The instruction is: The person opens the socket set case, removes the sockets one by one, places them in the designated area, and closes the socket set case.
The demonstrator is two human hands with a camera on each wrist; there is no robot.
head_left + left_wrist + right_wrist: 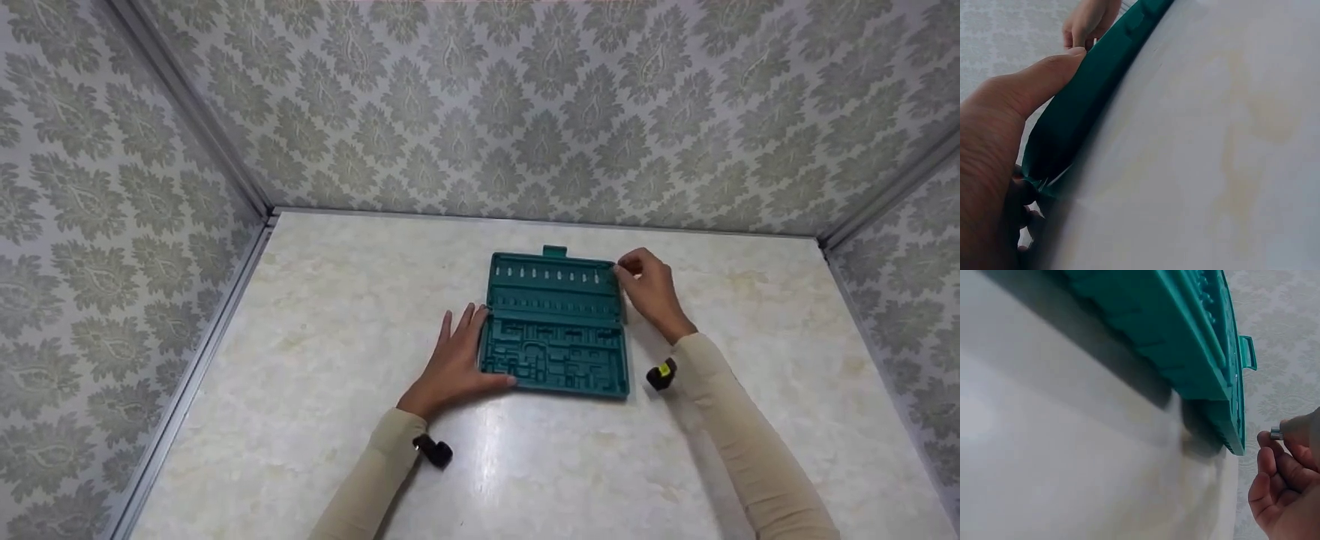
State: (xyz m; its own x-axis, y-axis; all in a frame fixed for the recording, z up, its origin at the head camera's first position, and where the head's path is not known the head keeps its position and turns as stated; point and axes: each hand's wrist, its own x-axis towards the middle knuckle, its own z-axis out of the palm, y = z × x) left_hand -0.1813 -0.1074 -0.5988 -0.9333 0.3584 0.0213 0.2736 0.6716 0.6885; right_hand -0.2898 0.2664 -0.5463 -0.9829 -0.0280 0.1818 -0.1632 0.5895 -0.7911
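Observation:
An unfolded green plastic case (555,360) lies on the table, its lid half on the far side and its moulded, recessed half nearer. My left hand (454,367) rests at the case's near left corner, thumb along the front edge and fingers extended beside the left side. In the left wrist view the thumb (1050,76) touches the case's front wall. Beside the lid's far right corner, my right hand (651,289) pinches a small silver metal socket (1276,433) between thumb and forefinger. The other right fingers are curled.
A row of small pale pegs or slots (547,274) runs across the lid half. The latch (554,251) sticks out at the far edge. Patterned wall panels (499,112) enclose the marble-look table (360,300) at the back and sides. A black wrist camera (433,451) sits at each cuff.

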